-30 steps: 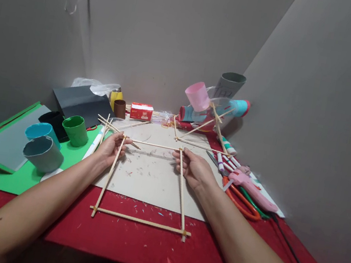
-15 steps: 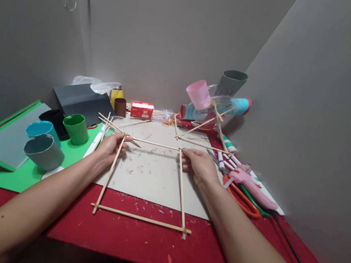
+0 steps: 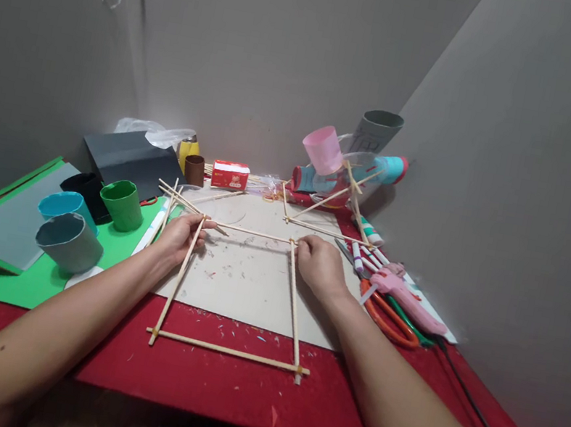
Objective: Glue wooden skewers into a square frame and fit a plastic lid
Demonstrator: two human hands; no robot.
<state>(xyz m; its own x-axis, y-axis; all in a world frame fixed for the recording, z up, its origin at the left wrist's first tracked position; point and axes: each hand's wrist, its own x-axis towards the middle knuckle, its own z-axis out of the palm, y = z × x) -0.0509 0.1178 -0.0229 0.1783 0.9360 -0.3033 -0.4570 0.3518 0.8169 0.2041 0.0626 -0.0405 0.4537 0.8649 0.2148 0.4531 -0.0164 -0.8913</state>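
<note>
Head view: a red tabletop [image 3: 210, 391] fills a narrow corner of plain grey walls [image 3: 269, 56], one behind it and one close along each side. A beige board [image 3: 244, 287] lies flat in the middle of the tabletop, speckled with small scraps. The stick frame [image 3: 228, 350], a square of thin wooden sticks, lies over the board's near half, its near side on the red surface close to the tabletop's near edge. The left hand [image 3: 179, 237] has its fingers closed on the frame's far left corner, and the right hand [image 3: 317, 267] is closed in the same way on the far right corner. Toward the left edge, green sheets [image 3: 36, 280] carry a green cup [image 3: 122, 204], a blue cup [image 3: 61, 206] and a grey cup [image 3: 69, 243] lying on their sides. Along the right edge lie a pink glue gun [image 3: 403, 297] and orange scissors [image 3: 388, 320], just beside the right hand. At the far edge stand a small red box [image 3: 229, 175] and a pink cup [image 3: 322, 150] tilted on more sticks.
</note>
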